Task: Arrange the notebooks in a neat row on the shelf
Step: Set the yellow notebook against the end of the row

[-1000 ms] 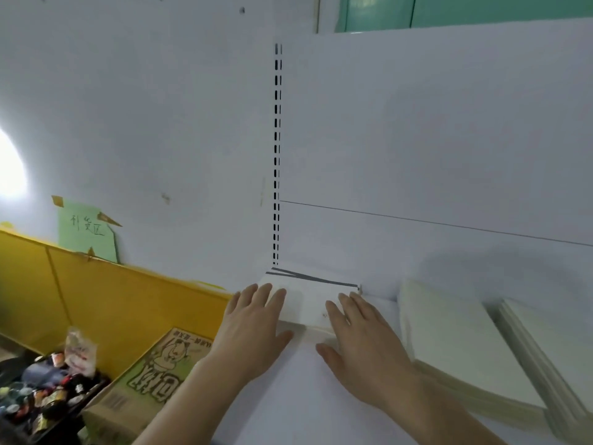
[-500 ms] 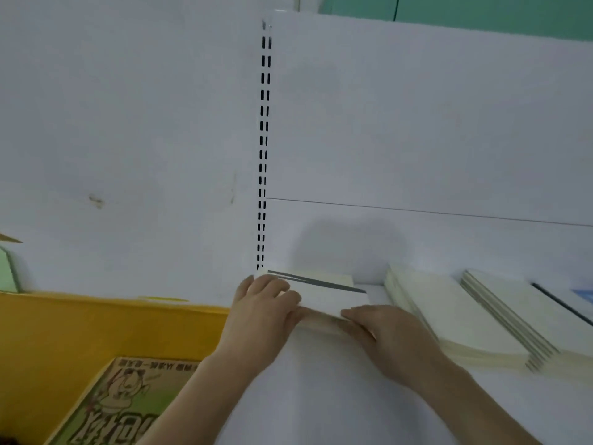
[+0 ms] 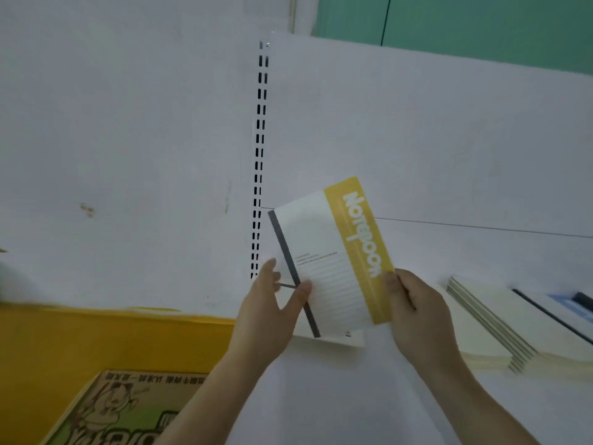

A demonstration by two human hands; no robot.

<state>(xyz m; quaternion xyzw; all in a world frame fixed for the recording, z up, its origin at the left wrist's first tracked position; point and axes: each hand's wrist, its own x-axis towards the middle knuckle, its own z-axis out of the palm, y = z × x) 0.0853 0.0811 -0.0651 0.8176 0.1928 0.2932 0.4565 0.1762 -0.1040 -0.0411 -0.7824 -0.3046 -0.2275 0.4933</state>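
Both hands, left hand [image 3: 272, 313] and right hand [image 3: 414, 309], hold notebook [image 3: 330, 255] tilted above shelf [image 3: 321, 396].

Single head view, close, facing forward-down onto shelf [image 3: 321, 396].

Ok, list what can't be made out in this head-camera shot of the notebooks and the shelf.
- Small print on the raised notebook: too small and blurred to read.
- Stack beneath it: mostly hidden by the notebook, the left hand and the right hand; count unknown.
- Right-hand stacks: thin edges blur together and the frame's right edge cuts them off.
- Cardboard box: cropped by the bottom edge; contents unseen.
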